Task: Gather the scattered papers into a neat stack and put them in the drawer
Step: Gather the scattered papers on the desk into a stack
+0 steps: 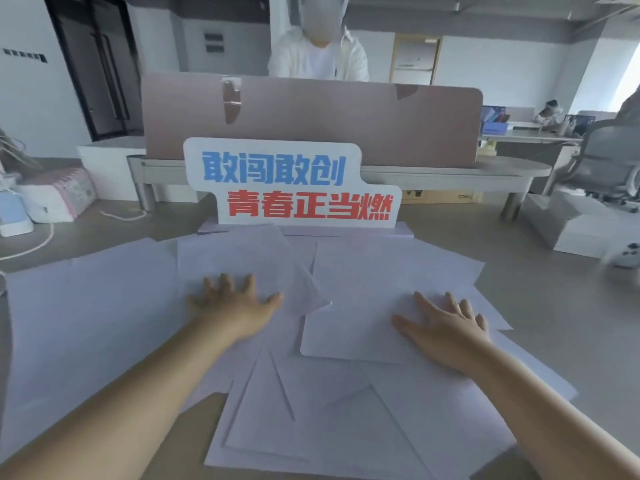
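White papers lie scattered over the bench | my left hand and right hand press flat on them, fingers spread wide, gripping nothing | sign stands behind.

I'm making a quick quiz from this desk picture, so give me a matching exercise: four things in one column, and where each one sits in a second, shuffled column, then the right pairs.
Things:
1. left hand
2. right hand
3. sign with blue and red lettering
4. office chair

Places:
A. upright at the far edge of the scattered papers
B. far right, beside the other desk
C. flat on a sheet left of centre, fingers spread
D. flat on a sheet right of centre, fingers spread

Pairs: 1-C, 2-D, 3-A, 4-B
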Demonstrator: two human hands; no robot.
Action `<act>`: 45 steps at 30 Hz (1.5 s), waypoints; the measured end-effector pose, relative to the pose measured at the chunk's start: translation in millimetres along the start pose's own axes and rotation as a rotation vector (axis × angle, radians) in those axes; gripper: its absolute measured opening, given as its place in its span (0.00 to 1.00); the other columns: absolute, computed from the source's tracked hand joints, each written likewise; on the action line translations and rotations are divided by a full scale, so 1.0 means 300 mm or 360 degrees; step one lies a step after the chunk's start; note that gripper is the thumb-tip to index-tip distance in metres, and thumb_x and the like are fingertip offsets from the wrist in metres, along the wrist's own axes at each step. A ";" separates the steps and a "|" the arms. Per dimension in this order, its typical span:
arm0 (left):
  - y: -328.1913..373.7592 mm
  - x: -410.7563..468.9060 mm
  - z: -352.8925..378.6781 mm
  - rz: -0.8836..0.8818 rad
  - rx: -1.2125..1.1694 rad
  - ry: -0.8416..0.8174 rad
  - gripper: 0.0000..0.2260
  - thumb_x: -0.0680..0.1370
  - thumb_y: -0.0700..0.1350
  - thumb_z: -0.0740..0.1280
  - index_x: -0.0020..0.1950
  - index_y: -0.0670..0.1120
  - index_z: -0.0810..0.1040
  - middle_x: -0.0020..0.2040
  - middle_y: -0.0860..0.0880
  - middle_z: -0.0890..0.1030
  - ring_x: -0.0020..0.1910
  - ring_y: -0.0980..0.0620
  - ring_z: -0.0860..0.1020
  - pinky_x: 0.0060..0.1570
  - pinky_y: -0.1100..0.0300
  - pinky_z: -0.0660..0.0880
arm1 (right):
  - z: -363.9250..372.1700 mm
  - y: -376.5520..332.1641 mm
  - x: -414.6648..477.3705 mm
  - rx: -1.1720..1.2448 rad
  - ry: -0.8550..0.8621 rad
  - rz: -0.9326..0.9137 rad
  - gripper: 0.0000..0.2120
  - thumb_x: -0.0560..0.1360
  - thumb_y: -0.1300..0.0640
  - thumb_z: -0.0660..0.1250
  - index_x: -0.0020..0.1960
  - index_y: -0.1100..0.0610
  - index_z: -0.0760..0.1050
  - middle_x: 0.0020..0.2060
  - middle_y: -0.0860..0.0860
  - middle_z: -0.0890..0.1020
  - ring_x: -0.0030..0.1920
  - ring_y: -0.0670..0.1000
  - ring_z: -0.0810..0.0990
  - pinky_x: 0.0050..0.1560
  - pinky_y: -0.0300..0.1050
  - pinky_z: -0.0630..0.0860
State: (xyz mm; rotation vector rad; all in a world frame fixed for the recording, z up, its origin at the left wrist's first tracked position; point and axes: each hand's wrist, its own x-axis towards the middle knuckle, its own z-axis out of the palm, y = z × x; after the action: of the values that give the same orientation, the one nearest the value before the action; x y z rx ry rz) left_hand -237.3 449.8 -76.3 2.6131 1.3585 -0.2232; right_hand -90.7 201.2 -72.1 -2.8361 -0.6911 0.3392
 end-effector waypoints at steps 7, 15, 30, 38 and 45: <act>-0.093 -0.013 -0.093 0.0274 -0.0478 0.0489 0.20 0.75 0.62 0.59 0.54 0.49 0.79 0.56 0.43 0.79 0.61 0.42 0.76 0.54 0.55 0.70 | -0.057 -0.134 0.123 0.0335 0.0269 0.0067 0.38 0.70 0.30 0.58 0.76 0.45 0.59 0.73 0.57 0.64 0.74 0.60 0.59 0.69 0.56 0.65; -0.265 0.066 -0.034 -0.0137 -0.0229 0.0069 0.43 0.67 0.75 0.53 0.78 0.58 0.46 0.80 0.44 0.43 0.78 0.41 0.42 0.71 0.37 0.42 | -0.065 -0.011 0.198 0.0252 -0.0016 0.0265 0.47 0.64 0.25 0.61 0.77 0.43 0.55 0.78 0.56 0.52 0.77 0.60 0.49 0.75 0.57 0.53; -0.256 0.043 -0.106 -0.0061 -0.0321 0.0156 0.41 0.71 0.67 0.61 0.78 0.49 0.54 0.79 0.44 0.56 0.77 0.43 0.56 0.73 0.47 0.56 | -0.116 0.068 0.270 0.0733 0.0068 0.0246 0.41 0.67 0.36 0.68 0.73 0.56 0.66 0.68 0.58 0.72 0.67 0.62 0.69 0.67 0.55 0.67; -0.222 0.039 -0.060 -0.0122 -0.0368 -0.0078 0.54 0.60 0.78 0.58 0.78 0.56 0.43 0.80 0.43 0.43 0.78 0.41 0.41 0.75 0.45 0.47 | -0.058 0.056 0.236 0.0436 0.0038 0.0256 0.41 0.69 0.33 0.63 0.77 0.44 0.54 0.78 0.56 0.53 0.77 0.61 0.46 0.75 0.56 0.51; -0.091 0.015 -0.099 -0.0045 -0.0380 0.0260 0.39 0.70 0.70 0.57 0.76 0.51 0.59 0.79 0.45 0.54 0.76 0.42 0.57 0.73 0.44 0.55 | -0.045 -0.026 0.279 0.0811 -0.0026 0.0020 0.37 0.74 0.40 0.63 0.78 0.48 0.54 0.77 0.54 0.59 0.76 0.59 0.56 0.71 0.53 0.59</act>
State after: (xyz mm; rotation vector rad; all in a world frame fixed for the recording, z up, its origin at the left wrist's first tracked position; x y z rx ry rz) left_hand -255.7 475.5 -51.1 2.4582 1.3780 0.1439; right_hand -18.1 245.7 -71.9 -2.3564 -0.5013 0.4653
